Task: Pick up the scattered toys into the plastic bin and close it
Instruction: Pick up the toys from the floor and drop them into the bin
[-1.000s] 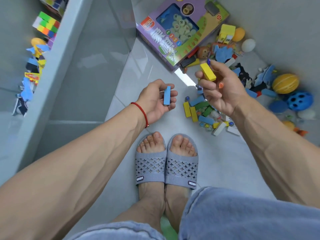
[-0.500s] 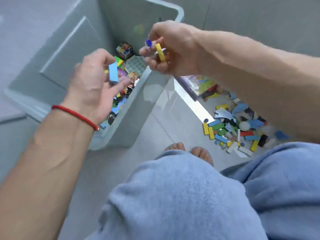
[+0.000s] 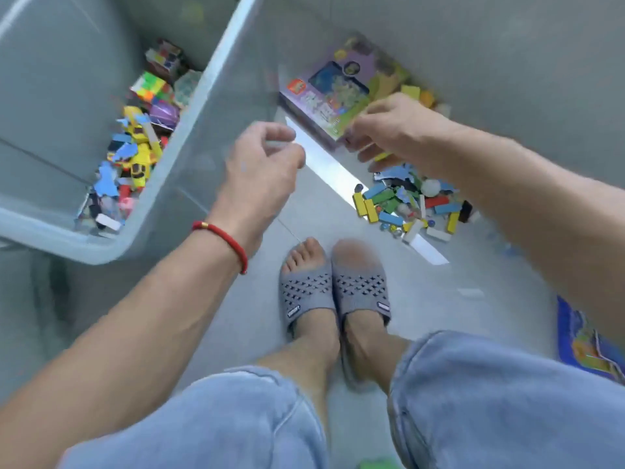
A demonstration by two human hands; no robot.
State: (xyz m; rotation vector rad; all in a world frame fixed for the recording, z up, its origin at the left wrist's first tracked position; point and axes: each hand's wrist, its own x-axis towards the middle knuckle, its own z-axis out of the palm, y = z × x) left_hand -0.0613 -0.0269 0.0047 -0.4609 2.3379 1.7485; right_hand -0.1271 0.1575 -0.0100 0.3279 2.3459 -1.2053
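Note:
The translucent plastic bin [image 3: 203,86] stands open at the left, with several toys [image 3: 135,154] lying in its bottom. Just right of the bin's wall hovers my left hand [image 3: 263,164], fingers loosely curled, nothing visible in it. My right hand [image 3: 392,130] is over the floor near the purple toy box [image 3: 324,93], fingers stretched down toward the pile of coloured blocks [image 3: 406,204]. A yellow bit [image 3: 382,156] shows under those fingers, and blur hides whether they touch it.
My feet in grey slippers [image 3: 334,292] stand on the grey floor between bin and pile. A blue puzzle board [image 3: 588,346] lies at the right edge. Yellow and orange toys [image 3: 419,93] sit beyond the purple box, near the wall.
Both hands have left the bin and swung right. The blue block and the yellow block they held are gone from them. The view has tilted back down to the floor pile.

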